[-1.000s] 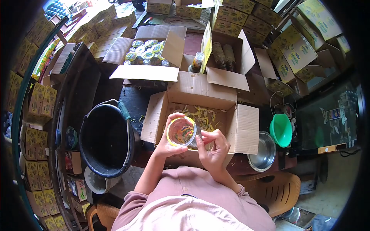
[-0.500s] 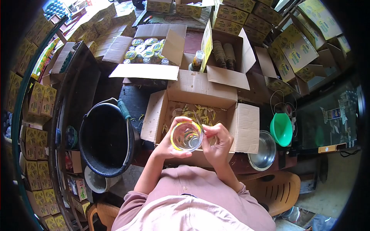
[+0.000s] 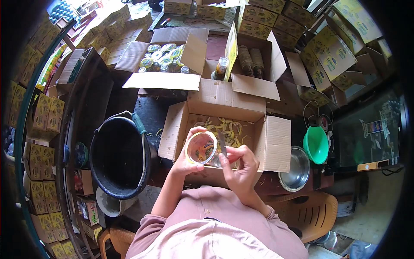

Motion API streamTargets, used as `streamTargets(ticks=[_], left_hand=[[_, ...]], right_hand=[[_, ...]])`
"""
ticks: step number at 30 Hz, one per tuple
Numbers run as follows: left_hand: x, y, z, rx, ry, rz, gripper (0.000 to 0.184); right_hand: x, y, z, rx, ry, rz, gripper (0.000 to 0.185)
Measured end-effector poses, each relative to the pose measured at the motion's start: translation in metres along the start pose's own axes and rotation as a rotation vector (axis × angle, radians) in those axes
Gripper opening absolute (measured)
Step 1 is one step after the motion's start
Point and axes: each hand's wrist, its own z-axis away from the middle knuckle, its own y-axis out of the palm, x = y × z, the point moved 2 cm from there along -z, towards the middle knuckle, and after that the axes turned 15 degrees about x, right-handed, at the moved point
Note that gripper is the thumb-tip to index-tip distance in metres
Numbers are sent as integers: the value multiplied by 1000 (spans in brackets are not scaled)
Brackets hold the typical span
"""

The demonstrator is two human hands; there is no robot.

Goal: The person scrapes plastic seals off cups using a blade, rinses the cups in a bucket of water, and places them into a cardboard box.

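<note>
My left hand (image 3: 184,165) is wrapped round a clear printed plastic cup (image 3: 202,149), its round mouth tilted toward me. In my right hand (image 3: 241,166) is a small knife (image 3: 222,141), pinched between thumb and fingers with the blade pointing away from me. The blade is beside the cup's right side; whether it touches the wall I cannot tell. Both hands are over the near side of an open cardboard box (image 3: 172,131). Yellow strips (image 3: 232,126) lie scattered on the floor of that box.
A black bucket (image 3: 97,151) stands left, a metal bowl (image 3: 295,172) and green basin (image 3: 315,144) right. Behind are a carton of lidded cups (image 3: 161,56) and a box with stacked cups (image 3: 256,60). A chair (image 3: 315,211) is at my right; stacked yellow cartons (image 3: 43,164) fill the left.
The cup has shifted slightly left and turned, so its mouth and side show differently. My right hand has moved a little lower with the knife.
</note>
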Motion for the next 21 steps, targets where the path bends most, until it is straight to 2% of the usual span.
streamTargets(ticks=[10,21], left_hand=[[-1,3,0,4,12,-39,92],[-7,10,0,128,-24,-53,87]], right_hand=[[2,7,3,-30,-37,48,14],[2,1,-3,-17,-77,125,12]])
